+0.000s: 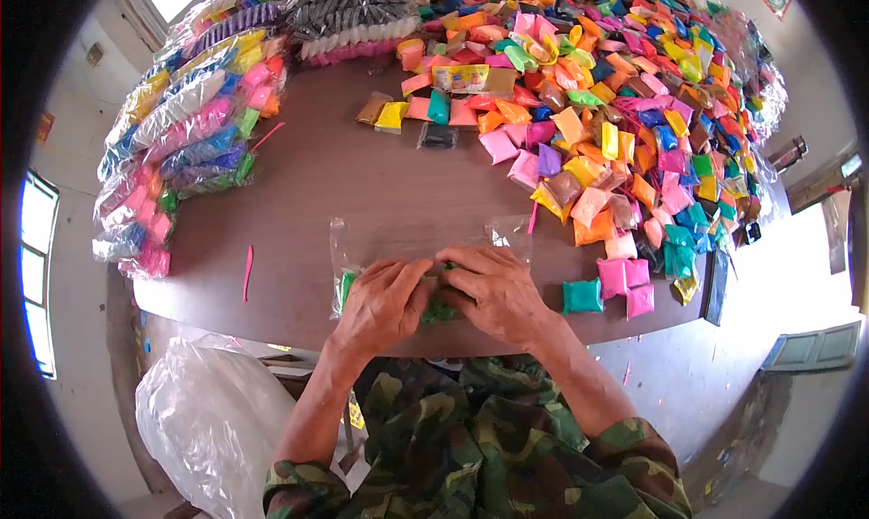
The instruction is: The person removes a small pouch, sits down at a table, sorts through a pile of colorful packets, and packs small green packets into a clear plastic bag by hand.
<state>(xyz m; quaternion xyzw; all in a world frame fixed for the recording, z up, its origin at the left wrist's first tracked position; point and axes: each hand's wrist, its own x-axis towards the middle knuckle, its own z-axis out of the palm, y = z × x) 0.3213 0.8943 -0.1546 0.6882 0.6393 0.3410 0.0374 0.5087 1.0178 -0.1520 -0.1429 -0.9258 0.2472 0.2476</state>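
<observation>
In front of me on the table lies a clear plastic bag (pixel 398 238), its transparent film spreading beyond both hands. Green packets (pixel 348 285) show inside it at the left, with more green between my hands. My left hand (pixel 385 293) is closed on the bag, fingers curled and thumb tucked toward the middle. Close by on the right, my right hand (pixel 493 293) also grips the bag with bent fingers. The fingertips of both hands nearly meet, and they partly hide the green contents.
A large heap of small coloured packets (pixel 625 148) covers the table's right and back. Filled clear bags (pixel 195 125) are stacked at the left. A teal packet (pixel 582 296) lies right of my hands. A pink strip (pixel 248 273) lies left. A big plastic sack (pixel 213 428) hangs below the table edge.
</observation>
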